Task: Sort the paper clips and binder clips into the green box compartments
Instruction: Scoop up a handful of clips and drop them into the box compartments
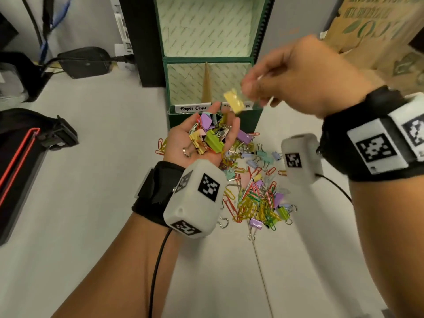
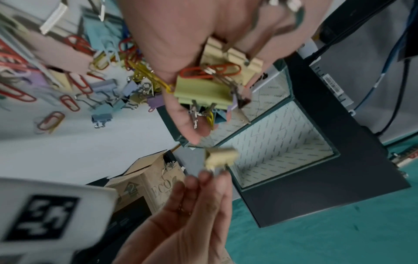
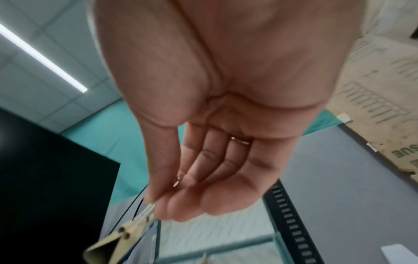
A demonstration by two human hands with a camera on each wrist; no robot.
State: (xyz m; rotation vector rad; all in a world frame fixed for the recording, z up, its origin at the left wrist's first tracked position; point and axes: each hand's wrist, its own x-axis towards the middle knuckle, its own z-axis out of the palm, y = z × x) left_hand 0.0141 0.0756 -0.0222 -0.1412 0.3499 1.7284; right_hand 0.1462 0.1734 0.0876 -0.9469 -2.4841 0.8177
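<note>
My left hand (image 1: 181, 134) is palm up in front of the green box (image 1: 250, 120), carrying a heap of mixed binder and paper clips (image 1: 210, 134) on loosely cupped fingers. My right hand (image 1: 250, 88) hovers over the box's right front compartment and pinches a pale yellow binder clip (image 1: 234, 103) by its wire handles; the clip hangs below the fingertips (image 2: 203, 176). In the right wrist view the same clip (image 3: 117, 237) dangles above the box. The left front compartment is labelled "Paper Clips" (image 1: 192, 108); the clip hides the other label. A cardboard divider (image 1: 206, 81) splits the front.
A loose pile of coloured paper clips and binder clips (image 1: 254, 187) lies on the white table beneath my hands. A cardboard box (image 1: 378, 31) stands at the back right, a black power adapter (image 1: 85, 61) at the back left, and a black case with red trim (image 1: 20, 161) at the left edge.
</note>
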